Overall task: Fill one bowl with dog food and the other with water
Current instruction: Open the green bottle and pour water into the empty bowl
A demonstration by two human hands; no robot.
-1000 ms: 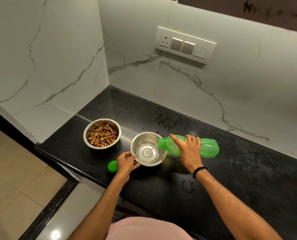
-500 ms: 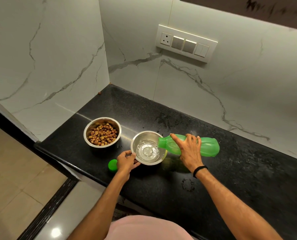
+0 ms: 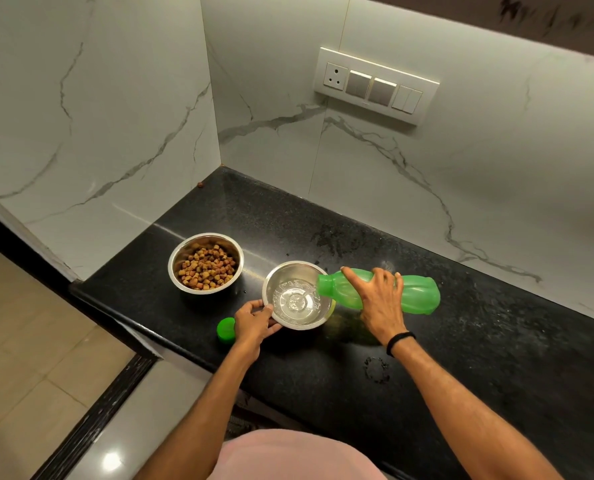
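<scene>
Water bowl [image 3: 297, 295], steel, part-filled; stands near the front edge of the black countertop [image 3: 496, 341], under the tipped green bottle [image 3: 385, 291].

Bottle on its side, mouth over the bowl's right rim; right hand [image 3: 380, 303] wrapped around its middle. Left hand [image 3: 254, 322] pinches the bowl's near-left rim. Green cap [image 3: 226, 329] just left of that hand, close to the counter edge. Dog food bowl [image 3: 206, 263] near, to the left, apart. Open counter to the right and behind, up to the marble walls [image 3: 496, 185].
</scene>
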